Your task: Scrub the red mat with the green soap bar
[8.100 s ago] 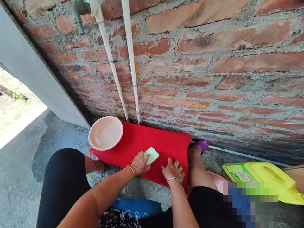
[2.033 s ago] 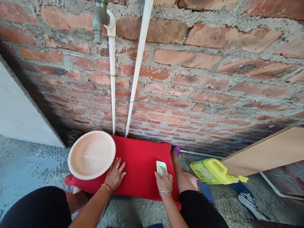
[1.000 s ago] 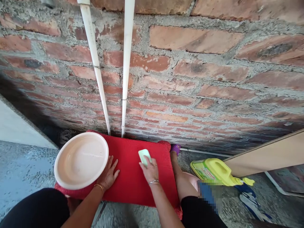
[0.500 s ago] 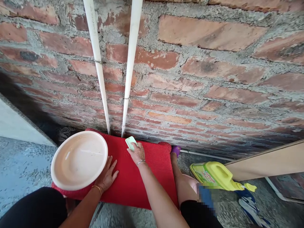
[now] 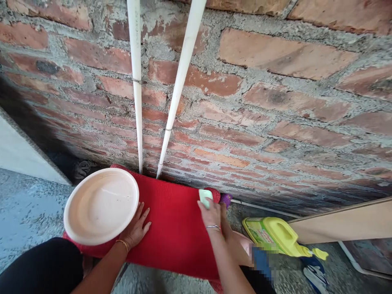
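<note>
A red mat (image 5: pixel 171 228) lies spread out in front of me, its far edge by the wall. My right hand (image 5: pixel 212 211) is closed around a pale green scrubbing brush (image 5: pixel 206 195) near the mat's far right corner. The underside of the brush is hidden. My left hand (image 5: pixel 136 229) rests flat on the mat with its fingers apart, beside a cream plastic basin (image 5: pixel 71 228). That basin sits on the mat's left end and shows a little shine inside.
Two white pipes (image 5: pixel 138 122) run down the brick wall (image 5: pixel 269 98) behind the mat. To the right, a yellow jug (image 5: pixel 277 232) lies on the floor near a board (image 5: pixel 346 222) and a blue shoe (image 5: pixel 315 273). A pale panel (image 5: pixel 27 151) stands at the left.
My right hand has carried the brush from the mat's middle to its far right corner. The left hand stays in place by the basin. The view has shifted slightly.
</note>
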Demonstrator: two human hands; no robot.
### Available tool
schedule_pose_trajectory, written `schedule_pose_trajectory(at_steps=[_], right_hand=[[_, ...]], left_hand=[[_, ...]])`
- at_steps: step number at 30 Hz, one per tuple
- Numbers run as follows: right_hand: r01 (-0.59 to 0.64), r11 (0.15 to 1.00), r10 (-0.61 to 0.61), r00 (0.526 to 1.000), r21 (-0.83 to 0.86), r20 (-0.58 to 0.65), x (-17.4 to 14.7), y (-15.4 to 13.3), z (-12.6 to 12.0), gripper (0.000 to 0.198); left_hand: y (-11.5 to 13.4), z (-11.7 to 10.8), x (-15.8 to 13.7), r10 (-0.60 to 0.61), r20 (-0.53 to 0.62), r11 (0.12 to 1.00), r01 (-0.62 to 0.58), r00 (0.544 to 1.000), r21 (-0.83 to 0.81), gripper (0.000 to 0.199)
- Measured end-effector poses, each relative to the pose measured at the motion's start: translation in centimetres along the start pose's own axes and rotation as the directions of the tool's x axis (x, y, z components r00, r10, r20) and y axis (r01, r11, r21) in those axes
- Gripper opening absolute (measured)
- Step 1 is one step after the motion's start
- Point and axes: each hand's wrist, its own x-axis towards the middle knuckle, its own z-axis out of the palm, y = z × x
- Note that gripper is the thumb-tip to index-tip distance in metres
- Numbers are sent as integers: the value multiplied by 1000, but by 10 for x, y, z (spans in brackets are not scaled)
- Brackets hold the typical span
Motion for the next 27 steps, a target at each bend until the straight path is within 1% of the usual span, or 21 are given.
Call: schedule_pose_trajectory(at_steps=[1,2,3,4,5,6,7,8,10,12,14,16,18,21,23,25,27], right_hand=[[102,994,-104,994,31,41,-13,-18,10,43],[208,977,-212,973,54,90,-25,-36,19,40],[300,952,-306,942,66,138,-35,-52,27,36],[365,929,-370,914,58,167,-43,-64,34,34],[408,912,-409,893,48,190,-47,-70,37,32],[423,905,-422,884,36,200,-49,-71,39,32],[417,909,-414,888,28,200,-48,-66,37,32],[393,919,-390,900,28,193,-44,-56,34,33],[311,949,-314,935,41,166,-34,-26,24,35],[196,979,-202,972,53,122,-23,10,11,36],[66,996,-70,995,60,65,-16,41,-1,39],[-52,997,51,999,62,20,-12,66,-12,43],[-160,986,160,987,54,2,-11,85,-20,47],[-310,947,311,951,79,7,-12,100,-31,45],[-377,912,379,925,160,16,-16,102,-34,45],[-401,885,406,913,238,33,-23,98,-34,47],[-382,892,381,923,240,55,-29,92,-31,49]], left_hand=[[0,-1,0,4,2,1000,-4,1000,3,51],[-1,-2,0,9,3,1000,-9,1000,6,51],[-1,-2,1,13,4,1000,-13,1000,9,51],[-1,-3,1,17,3,1000,-17,1000,11,50],[-1,-4,1,21,2,1000,-21,1000,13,50],[-1,-4,1,25,-1,1000,-25,1000,15,50],[-1,-5,1,29,-3,999,-29,1000,17,50],[-1,-5,1,31,-5,999,-31,999,19,50],[0,-5,2,32,-5,999,-31,999,25,49],[0,-5,2,28,-1,999,-28,1000,29,49],[1,-6,2,23,4,999,-23,1000,29,49],[2,-6,2,16,9,1000,-17,1000,24,49],[2,-7,2,10,11,1000,-10,1000,18,49],[2,-7,2,6,10,1000,-6,1000,10,48],[2,-8,2,6,6,1000,-6,1000,6,49],[2,-8,2,10,9,1000,-10,1000,8,49],[2,-9,2,15,20,1000,-15,1000,15,50]])
